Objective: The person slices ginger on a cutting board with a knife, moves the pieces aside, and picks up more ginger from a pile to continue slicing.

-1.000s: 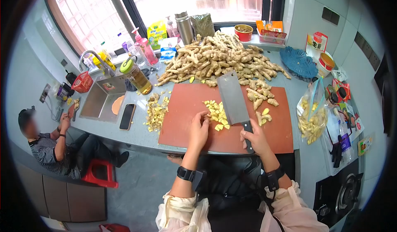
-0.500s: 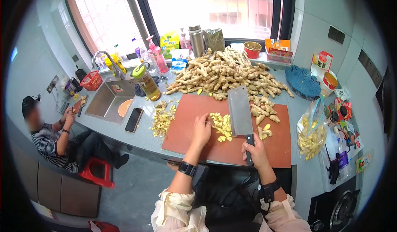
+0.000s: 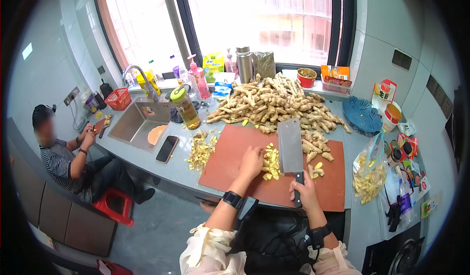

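My right hand (image 3: 305, 191) grips the black handle of a cleaver (image 3: 291, 145), whose broad blade lies over the reddish-brown cutting board (image 3: 230, 150). Directly left of the blade is a heap of sliced ginger (image 3: 270, 163). At that heap's left edge rests my left hand (image 3: 251, 163), its fingers bent toward the slices; whether they hold any is hidden. Whole ginger roots (image 3: 274, 101) are piled high behind the board, and a few pieces (image 3: 313, 145) lie on it right of the blade. Peelings and bits of ginger (image 3: 199, 152) sit beyond the board's left edge.
A phone (image 3: 167, 148), a lidded jar (image 3: 185, 109) and a sink (image 3: 129, 123) are to the left. Further left, a seated person (image 3: 68, 162) holds something small. On the right are a bag of ginger (image 3: 367, 169), a blue dish (image 3: 361, 116) and a stove (image 3: 399, 250).
The view has shifted, so the counter appears lower. My left hand is nearer the sliced ginger, and the gap between slices and cleaver blade is narrower.
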### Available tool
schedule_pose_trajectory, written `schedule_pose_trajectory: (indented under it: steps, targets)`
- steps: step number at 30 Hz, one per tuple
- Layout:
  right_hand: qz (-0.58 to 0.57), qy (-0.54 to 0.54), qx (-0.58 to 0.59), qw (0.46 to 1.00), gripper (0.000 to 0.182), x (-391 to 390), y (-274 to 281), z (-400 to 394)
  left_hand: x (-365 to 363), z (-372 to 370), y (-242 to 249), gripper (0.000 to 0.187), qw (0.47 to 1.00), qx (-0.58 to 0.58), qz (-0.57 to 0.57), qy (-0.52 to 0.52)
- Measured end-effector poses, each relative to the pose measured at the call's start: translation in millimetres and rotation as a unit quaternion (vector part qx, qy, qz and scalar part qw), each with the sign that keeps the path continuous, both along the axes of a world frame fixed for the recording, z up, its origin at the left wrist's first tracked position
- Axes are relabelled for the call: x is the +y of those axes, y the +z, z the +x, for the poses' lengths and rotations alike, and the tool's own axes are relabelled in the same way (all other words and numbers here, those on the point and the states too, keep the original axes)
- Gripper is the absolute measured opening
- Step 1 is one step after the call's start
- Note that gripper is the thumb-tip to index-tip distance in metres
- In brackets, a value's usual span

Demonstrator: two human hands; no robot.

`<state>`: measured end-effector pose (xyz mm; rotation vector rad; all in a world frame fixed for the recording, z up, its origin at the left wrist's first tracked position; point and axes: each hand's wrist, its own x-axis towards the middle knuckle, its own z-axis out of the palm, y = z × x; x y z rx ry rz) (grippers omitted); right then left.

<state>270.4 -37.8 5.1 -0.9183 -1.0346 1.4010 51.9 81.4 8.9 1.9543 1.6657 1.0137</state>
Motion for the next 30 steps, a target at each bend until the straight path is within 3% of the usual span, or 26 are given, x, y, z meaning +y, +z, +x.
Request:
schedule_pose_trajectory:
  steps: [5, 10, 13, 14, 30]
  targets:
    - [0.003, -0.004, 0.003, 1.0, 0.029, -0.1, 2.9, -1.2, -25.1, -38.7, 5.6, 0.023, 0.995, -0.05, 0.072, 0.046]
    - [0.007, -0.003, -0.006, 1.0, 0.031, 0.8, 0.7, -1.7, -51.9, -74.9, -13.2, 0.019, 0.98, 0.009, 0.147, 0.134]
    - [0.014, -0.01, 0.005, 1.0, 0.031, 0.6, 2.3, -2.2, -61.1, -78.6, -17.4, 0.015, 0.978, 0.052, 0.146, 0.142]
    - [0.014, -0.02, -0.011, 1.0, 0.023, -0.1, 3.8, -3.3, -61.6, -78.0, -18.3, 0.014, 0.975, 0.07, 0.158, 0.14]
    - [0.039, -0.037, -0.07, 0.996, 0.025, 3.9, -5.2, -9.9, -71.4, -81.4, -22.4, 0.017, 0.967, 0.147, 0.156, 0.138]
